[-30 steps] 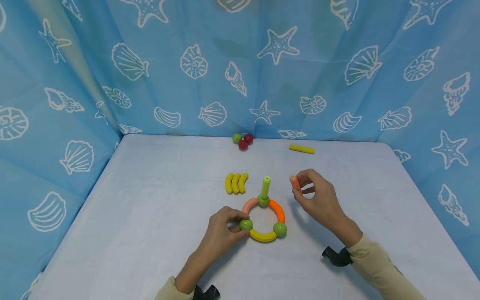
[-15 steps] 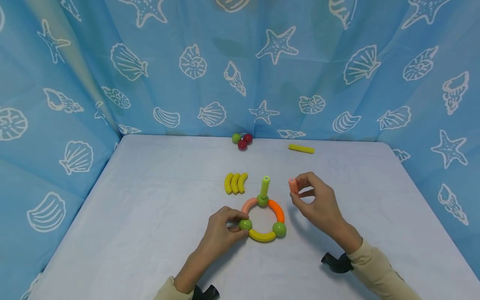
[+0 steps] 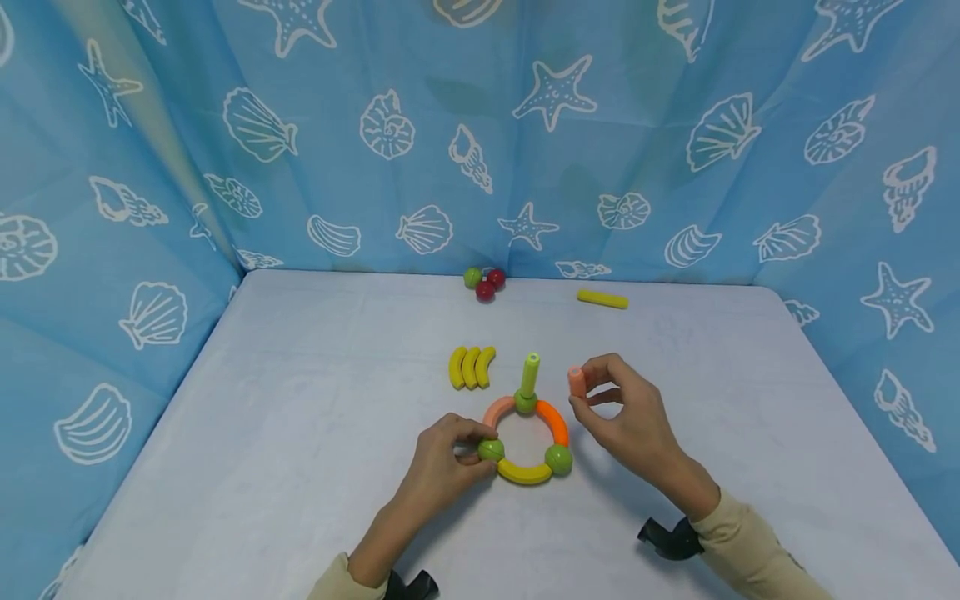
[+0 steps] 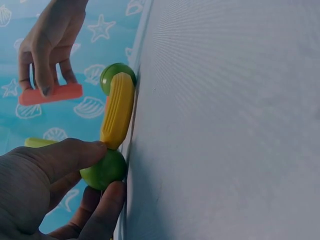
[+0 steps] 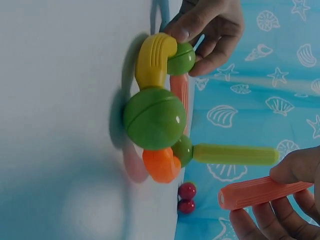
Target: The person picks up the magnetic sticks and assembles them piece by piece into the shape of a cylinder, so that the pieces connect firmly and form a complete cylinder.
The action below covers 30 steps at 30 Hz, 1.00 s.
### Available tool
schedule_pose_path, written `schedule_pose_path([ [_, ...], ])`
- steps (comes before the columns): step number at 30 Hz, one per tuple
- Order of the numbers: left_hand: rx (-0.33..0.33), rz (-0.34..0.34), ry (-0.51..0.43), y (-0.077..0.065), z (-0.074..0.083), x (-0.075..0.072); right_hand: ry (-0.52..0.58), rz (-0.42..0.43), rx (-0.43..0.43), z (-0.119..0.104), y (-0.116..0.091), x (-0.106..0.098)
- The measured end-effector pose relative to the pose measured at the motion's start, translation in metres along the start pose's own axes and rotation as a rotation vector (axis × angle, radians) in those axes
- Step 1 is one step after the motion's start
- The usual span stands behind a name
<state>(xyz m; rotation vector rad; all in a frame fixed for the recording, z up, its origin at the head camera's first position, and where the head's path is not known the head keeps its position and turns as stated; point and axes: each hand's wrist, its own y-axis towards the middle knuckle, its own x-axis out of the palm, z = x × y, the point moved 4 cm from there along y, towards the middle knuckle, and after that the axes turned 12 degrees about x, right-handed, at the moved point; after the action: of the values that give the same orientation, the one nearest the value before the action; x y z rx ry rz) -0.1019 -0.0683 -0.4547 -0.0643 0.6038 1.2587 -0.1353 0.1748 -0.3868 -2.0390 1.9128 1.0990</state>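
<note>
My left hand [image 3: 447,454] pinches the eight-o'clock ball [image 3: 491,450] of the ring [image 3: 525,473]; my right hand [image 3: 626,408] grips a coral stick [image 3: 577,382], apart, past one o'clock. The ring looks closed; a lime stick [image 3: 530,375] stands at twelve, the coral one not yet joined.

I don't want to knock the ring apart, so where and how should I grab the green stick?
Probably pinch the green stick near its top, from the right. It stands upright with its upper end free, while its foot meets a green ball. Yellow curved pieces lie to its left, so the right looks roomier, once the right hand with its pink stick moves aside.
</note>
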Motion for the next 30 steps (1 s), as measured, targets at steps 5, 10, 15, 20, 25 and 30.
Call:
schedule_pose_path([
  [5,0.001,0.003,0.001,0.000,0.000,0.001,0.033,-0.016,-0.003,-0.002,-0.002,0.005],
  [10,0.003,0.007,0.003,-0.001,0.001,0.001,0.068,-0.037,-0.010,-0.007,-0.002,0.011],
  [15,0.007,0.009,0.014,-0.001,0.002,0.000,0.092,-0.056,-0.015,-0.012,-0.002,0.019],
  [20,0.011,0.010,0.017,0.000,0.002,0.000,0.112,-0.054,-0.027,-0.024,-0.002,0.026],
  [25,0.005,0.012,0.009,0.000,0.003,0.001,0.142,-0.062,-0.040,-0.050,-0.001,0.026],
  [30,-0.007,0.009,0.001,0.000,0.003,0.001,0.165,-0.086,-0.045,-0.066,-0.001,0.026],
])
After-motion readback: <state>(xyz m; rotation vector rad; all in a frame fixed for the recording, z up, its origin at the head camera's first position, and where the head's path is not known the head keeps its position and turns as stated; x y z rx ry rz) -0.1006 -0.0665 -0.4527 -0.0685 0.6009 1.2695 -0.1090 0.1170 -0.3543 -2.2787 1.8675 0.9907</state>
